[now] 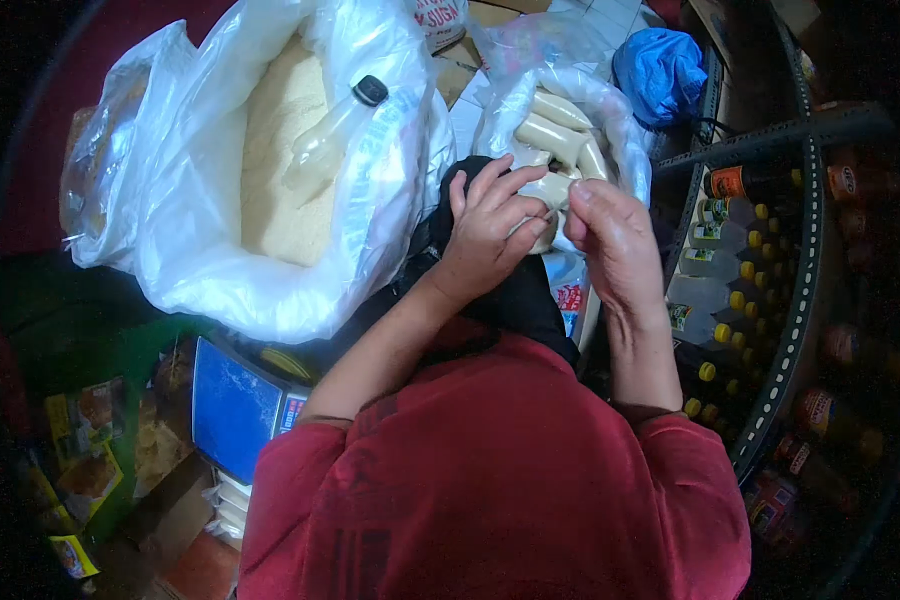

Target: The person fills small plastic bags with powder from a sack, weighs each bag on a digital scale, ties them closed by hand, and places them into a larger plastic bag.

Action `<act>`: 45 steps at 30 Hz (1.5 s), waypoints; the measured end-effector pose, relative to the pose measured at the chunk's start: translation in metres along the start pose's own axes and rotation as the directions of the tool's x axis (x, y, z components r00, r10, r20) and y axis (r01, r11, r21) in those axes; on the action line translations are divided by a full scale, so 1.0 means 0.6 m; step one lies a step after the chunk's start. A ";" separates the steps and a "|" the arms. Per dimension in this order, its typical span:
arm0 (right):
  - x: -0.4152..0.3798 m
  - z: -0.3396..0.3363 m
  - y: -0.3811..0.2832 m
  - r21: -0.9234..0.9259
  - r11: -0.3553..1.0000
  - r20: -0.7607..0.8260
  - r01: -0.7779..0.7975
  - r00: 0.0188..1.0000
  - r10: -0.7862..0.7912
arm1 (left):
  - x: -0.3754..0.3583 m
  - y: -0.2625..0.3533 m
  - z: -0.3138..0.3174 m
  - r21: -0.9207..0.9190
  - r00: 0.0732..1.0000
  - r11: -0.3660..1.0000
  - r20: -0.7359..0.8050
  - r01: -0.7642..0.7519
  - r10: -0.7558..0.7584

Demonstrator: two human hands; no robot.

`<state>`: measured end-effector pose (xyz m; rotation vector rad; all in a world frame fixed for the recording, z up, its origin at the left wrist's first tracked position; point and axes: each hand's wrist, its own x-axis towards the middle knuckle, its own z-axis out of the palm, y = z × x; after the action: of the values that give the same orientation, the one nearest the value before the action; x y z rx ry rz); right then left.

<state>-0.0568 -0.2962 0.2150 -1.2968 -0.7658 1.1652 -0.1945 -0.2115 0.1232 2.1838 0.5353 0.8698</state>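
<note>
Big bag: the big white bag (240,300) stands wide open with pale powder (285,110) inside; its soft side could sag if it gets bumped, and powder could spill.
Scale: the blue scale (235,405) sits just below the big bag; spilled powder could land on it.
Bottle: the clear bottle (320,150) leans in the powder, dark cap up; a knock from an arm could tip it over.
Left hand: the left hand (495,215) has its outer fingers spread; its thumb and first finger are close together, but I cannot tell if they pinch anything.
Small bag: the small bag (550,188) is under and between the hands, partly hidden; if its top is loose, powder could leak; if the thin plastic is pulled too hard, it could tear.
Full bags: the full bags (555,135) lie in a white sack (630,150); pressing on them could split one.
Right hand: the right hand (610,220) has its fingers curled and its thumb clamped on the first finger, seemingly on the small bag's top; a slip could let it drop.
</note>
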 end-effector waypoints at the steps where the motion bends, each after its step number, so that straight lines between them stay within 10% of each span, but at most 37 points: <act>1: -0.004 0.002 0.008 -0.003 1.000 0.023 0.011 1.000 -0.011 | -0.001 -0.007 0.001 0.002 1.000 1.000 -0.012 -0.026 0.026; 4: -0.004 -0.048 0.043 -0.195 0.980 0.147 -0.035 0.987 0.065 | -0.019 -0.051 -0.011 -0.290 0.993 0.950 0.024 0.116 -0.113; 5: 0.000 -0.050 0.060 -0.382 0.902 0.131 0.200 0.978 -0.161 | -0.017 -0.043 -0.013 -0.290 0.994 0.951 0.040 0.107 -0.099; 6: 0.005 -0.051 0.084 -0.554 0.733 0.159 0.394 0.915 -0.372 | -0.017 -0.031 -0.017 -0.645 0.960 0.724 0.058 0.246 -0.275; 7: 0.008 -0.053 0.126 -0.525 0.789 0.180 0.319 0.948 -0.264 | -0.015 -0.024 -0.016 -0.881 0.891 0.351 0.150 0.317 -0.428; 12: 0.052 -0.044 0.251 -0.369 0.871 0.022 0.324 0.940 -0.341 | 0.019 -0.010 0.014 -0.684 0.951 0.668 0.138 0.293 -0.277; 14: 0.076 -0.068 0.221 -0.386 0.882 0.043 0.269 0.961 -0.274 | 0.023 -0.019 0.025 -0.888 0.849 0.346 0.086 0.303 -0.521; 16: 0.119 -0.105 0.182 -0.405 0.882 -0.024 0.242 0.961 -0.275 | 0.029 -0.072 0.040 -0.791 0.846 0.514 0.011 0.334 -0.533; 18: 0.181 -0.174 0.190 -0.651 0.681 0.000 0.335 0.897 -0.442 | 0.036 -0.117 0.058 -0.208 0.966 0.953 0.184 0.220 -0.182; 19: 0.208 -0.203 0.194 -0.655 0.678 0.000 0.334 0.897 -0.443 | 0.034 -0.146 0.090 -0.038 0.989 0.999 0.144 -0.039 0.044; 25: 0.320 -0.366 0.255 -0.607 0.789 -0.212 -0.097 0.976 -0.044 | 0.028 -0.136 0.178 0.377 0.895 0.896 0.444 -0.234 0.047; 28: 0.348 -0.420 0.283 -0.618 0.718 -0.299 -0.320 0.940 0.163 | 0.038 -0.144 0.189 0.439 0.771 0.857 0.632 -0.269 -0.082; 30: 0.364 -0.425 0.257 -0.511 0.518 -0.463 -0.686 0.727 0.507 | 0.047 -0.143 0.187 0.423 0.760 0.866 0.645 -0.265 -0.082; 32: 0.385 -0.429 0.258 -0.471 0.540 -0.477 -0.697 0.716 0.509 | 0.069 -0.125 0.174 0.464 0.547 0.850 0.792 -0.250 -0.271; 35: 0.423 -0.382 0.245 -0.648 0.232 -0.714 -0.725 0.685 0.147 | 0.062 -0.130 0.176 0.451 0.610 0.858 0.759 -0.244 -0.226; 39: 0.437 -0.387 0.302 -0.879 0.200 -0.451 -0.434 0.891 -0.049 | 0.064 -0.128 0.174 0.445 0.618 0.870 0.751 -0.214 -0.232; 43: 0.444 -0.412 0.296 -0.845 0.199 -0.507 -0.497 0.862 -0.001 | 0.052 -0.137 0.183 0.426 0.720 0.882 0.675 -0.202 -0.161; 45: 0.450 -0.382 0.228 -0.849 0.020 -0.496 -0.528 0.810 0.312 | 0.048 -0.139 0.179 0.429 0.750 0.882 0.645 -0.197 -0.147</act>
<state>0.2053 -0.1300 -0.0036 -2.9441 -1.0945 0.8827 -0.1067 -0.1894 0.0178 2.7405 0.3696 -0.1122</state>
